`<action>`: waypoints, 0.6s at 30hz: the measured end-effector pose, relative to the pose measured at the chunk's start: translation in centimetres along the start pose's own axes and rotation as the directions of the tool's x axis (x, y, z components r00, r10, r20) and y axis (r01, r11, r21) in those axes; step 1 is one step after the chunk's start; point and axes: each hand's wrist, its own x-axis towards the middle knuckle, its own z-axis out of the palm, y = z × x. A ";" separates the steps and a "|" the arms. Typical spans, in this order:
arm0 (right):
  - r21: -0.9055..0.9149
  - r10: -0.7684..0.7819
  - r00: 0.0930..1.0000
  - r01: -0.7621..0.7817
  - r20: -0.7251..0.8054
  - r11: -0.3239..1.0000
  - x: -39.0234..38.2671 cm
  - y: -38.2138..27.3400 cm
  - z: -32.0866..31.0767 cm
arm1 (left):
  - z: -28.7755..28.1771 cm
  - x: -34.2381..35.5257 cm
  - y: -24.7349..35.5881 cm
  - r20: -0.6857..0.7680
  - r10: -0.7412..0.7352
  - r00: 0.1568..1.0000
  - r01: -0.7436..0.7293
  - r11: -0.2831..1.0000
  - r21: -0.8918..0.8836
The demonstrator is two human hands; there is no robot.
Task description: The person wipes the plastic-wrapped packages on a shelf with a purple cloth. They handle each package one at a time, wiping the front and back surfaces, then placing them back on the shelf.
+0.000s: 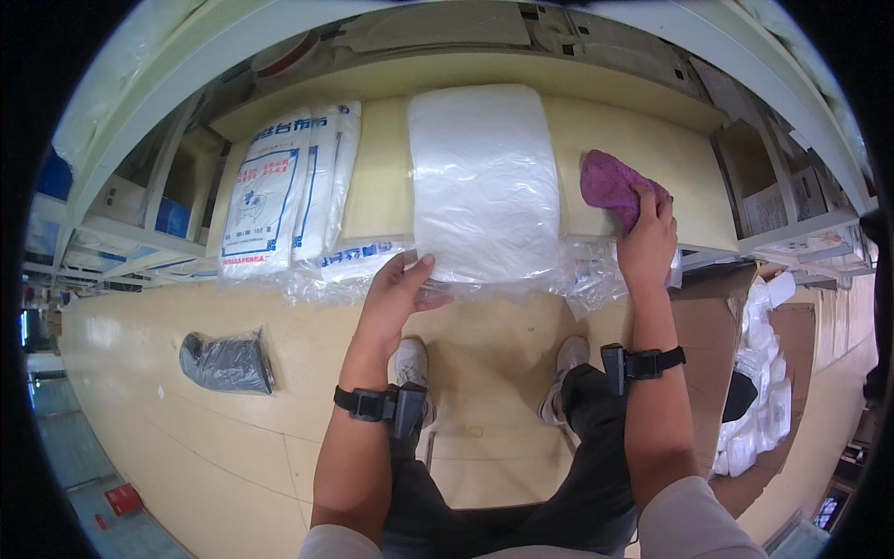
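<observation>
A stack of white plastic film packages (482, 177) lies flat on a pale yellow shelf (377, 200) in front of me. My left hand (402, 289) is at its near left corner, thumb on top and fingers beneath the clear edge, pinching it. Toward the right of the shelf, my right hand (649, 233) grips a crumpled purple cloth (615, 189), its fingers bent over the cloth's near end. Under my right wrist some clear plastic wrap (593, 279) hangs at the shelf's front edge.
Several white printed packages (261, 205) overlap at the shelf's left. On the floor lies a dark bagged bundle (228, 361). A cardboard box (694, 349) with white plastic rolls (759, 391) stands to my right. White rack frames (172, 158) flank the shelf.
</observation>
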 end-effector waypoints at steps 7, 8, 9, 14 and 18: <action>0.048 -0.180 0.971 0.189 -0.155 0.981 -0.9 -4.2 -0.6 | -0.7 -0.4 -0.2 0.143 0.287 0.947 -0.289 0.957 -0.007; 0.217 -0.221 0.964 0.249 -0.146 0.944 -1.0 -5.9 -1.9 | -0.7 -0.3 -0.1 0.134 0.281 0.950 -0.285 0.959 0.011; 0.380 -0.262 0.954 0.298 -0.145 0.876 -1.6 -7.5 -2.7 | -0.6 -0.2 -0.1 0.124 0.276 0.953 -0.282 0.959 0.030; 0.695 -0.542 0.838 0.430 -0.069 0.576 -5.4 -13.3 -3.3 | 0.2 0.6 -0.3 0.079 0.295 0.952 -0.299 0.952 0.059; 0.680 -0.525 0.849 0.354 0.053 0.641 -5.1 -12.5 -1.6 | 0.4 0.8 -0.6 0.054 0.321 0.946 -0.323 0.946 0.040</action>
